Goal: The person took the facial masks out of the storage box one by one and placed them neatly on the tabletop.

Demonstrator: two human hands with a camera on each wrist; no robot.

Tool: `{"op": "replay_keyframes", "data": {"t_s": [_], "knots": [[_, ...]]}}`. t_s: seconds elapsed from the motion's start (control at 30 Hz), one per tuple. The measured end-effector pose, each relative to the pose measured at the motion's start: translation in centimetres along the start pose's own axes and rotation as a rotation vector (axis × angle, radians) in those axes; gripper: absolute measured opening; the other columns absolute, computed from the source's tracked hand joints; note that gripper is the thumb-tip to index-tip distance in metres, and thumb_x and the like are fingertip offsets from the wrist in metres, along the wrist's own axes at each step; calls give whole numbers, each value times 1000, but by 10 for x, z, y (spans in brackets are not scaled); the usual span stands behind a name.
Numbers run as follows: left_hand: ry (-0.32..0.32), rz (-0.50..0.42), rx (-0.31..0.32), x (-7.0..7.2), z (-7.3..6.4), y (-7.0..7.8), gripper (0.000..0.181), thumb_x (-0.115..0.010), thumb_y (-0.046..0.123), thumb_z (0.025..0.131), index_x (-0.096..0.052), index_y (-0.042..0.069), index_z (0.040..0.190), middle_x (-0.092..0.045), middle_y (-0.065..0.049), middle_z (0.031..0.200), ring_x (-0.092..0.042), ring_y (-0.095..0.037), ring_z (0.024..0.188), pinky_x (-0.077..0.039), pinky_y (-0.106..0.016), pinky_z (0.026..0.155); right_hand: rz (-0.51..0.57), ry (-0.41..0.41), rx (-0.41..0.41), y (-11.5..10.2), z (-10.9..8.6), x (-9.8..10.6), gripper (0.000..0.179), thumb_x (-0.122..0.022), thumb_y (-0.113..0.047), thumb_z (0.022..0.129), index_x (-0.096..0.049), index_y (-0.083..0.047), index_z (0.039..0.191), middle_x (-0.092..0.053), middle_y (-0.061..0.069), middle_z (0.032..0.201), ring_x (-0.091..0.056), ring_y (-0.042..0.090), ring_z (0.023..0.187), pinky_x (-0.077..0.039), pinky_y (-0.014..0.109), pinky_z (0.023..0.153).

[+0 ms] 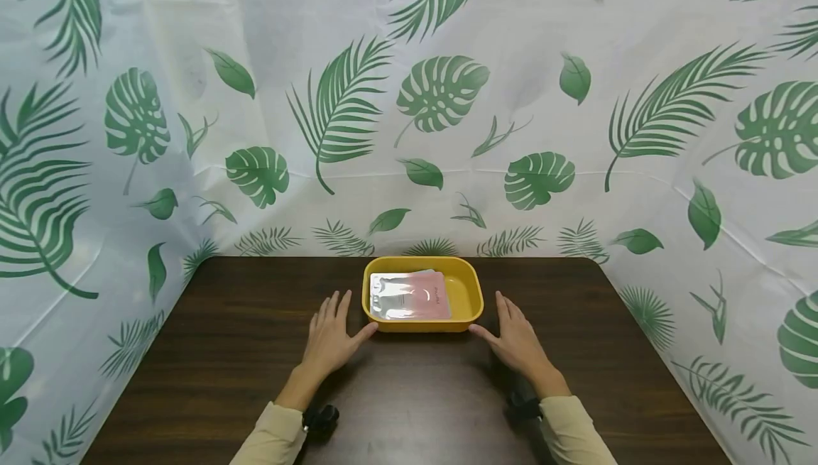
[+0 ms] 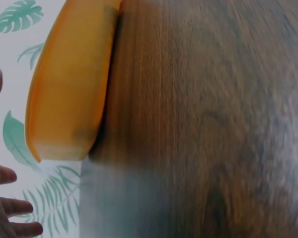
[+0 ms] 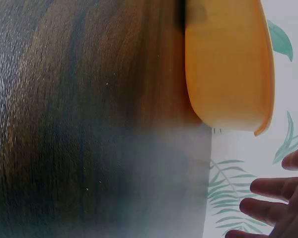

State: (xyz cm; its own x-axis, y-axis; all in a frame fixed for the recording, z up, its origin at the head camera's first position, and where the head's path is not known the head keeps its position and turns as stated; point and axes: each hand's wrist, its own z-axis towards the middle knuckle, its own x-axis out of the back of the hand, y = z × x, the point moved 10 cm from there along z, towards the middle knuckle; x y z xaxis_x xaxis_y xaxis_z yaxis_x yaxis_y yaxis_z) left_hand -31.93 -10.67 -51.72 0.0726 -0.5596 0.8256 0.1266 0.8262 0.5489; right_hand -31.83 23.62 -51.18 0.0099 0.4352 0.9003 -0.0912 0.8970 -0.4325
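Head view: yellow tray (image 1: 465,296) near the far edge of a dark wood surface (image 1: 422,394), set between left grip (image 1: 334,338) and right grip (image 1: 519,343). Lying flat inside, toward the tray's left: a glossy packet (image 1: 409,297), silver at left and pink at right, with print too small to read. Peeking out past its top, a pale edge (image 1: 424,271) of something underneath, too little showing to name. Left grip: holding nothing, fingers extended and pointing away across the surface, thumb spread well apart from them and reaching to the tray's near left corner. Right grip: much the same in mirror image, nothing held, fingers extended, thumb apart and reaching to the near right corner. Cannot tell from these angles whether either thumb touches the tray or stops just beside it. In left wrist view, the tray's outer wall at upper left, fingertips spread with gaps between them at the lower left; in right wrist view, the wall at upper right, fingertips likewise apart at the lower right. Around the forearms, a pale left sleeve (image 1: 271,433) and right sleeve (image 1: 577,431), with a black device (image 1: 324,417) at the left wrist. Behind the surface, white cloth (image 1: 377,199) printed with green leaves.
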Motion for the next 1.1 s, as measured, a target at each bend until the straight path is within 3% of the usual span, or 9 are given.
{"op": "replay_keyframes", "data": {"t_s": [0.3,0.6,0.9,1.1], "knots": [[23,-161,-3,-2,5,3,89,-59,62,87,-28,11,154,-30,-21,157,-28,-41,144,-25,-66,111,134,-56,-29,5,6,-9,97,-50,-64,92,-12,-3,156,-21,28,157,-23,48,143,-24,64,113],[10,-306,22,-10,12,2,85,-62,54,89,-29,8,153,-32,-22,156,-32,-42,142,-30,-64,109,256,-103,-12,2,16,-20,82,-50,-48,99,-13,-1,155,-18,27,159,-19,46,146,-18,62,116],[2,-430,30,-22,20,2,86,-66,48,88,-28,6,153,-29,-22,157,-31,-42,143,-29,-62,112,344,-110,-79,6,25,-24,77,-50,-44,100,-14,-4,155,-18,24,160,-19,44,146,-17,62,116],[-15,-477,45,-25,21,2,87,-66,48,89,-26,6,154,-27,-21,158,-28,-43,144,-28,-63,112,416,-99,-79,6,30,-29,76,-51,-41,100,-16,-3,155,-21,25,159,-22,44,145,-18,61,116]]}}
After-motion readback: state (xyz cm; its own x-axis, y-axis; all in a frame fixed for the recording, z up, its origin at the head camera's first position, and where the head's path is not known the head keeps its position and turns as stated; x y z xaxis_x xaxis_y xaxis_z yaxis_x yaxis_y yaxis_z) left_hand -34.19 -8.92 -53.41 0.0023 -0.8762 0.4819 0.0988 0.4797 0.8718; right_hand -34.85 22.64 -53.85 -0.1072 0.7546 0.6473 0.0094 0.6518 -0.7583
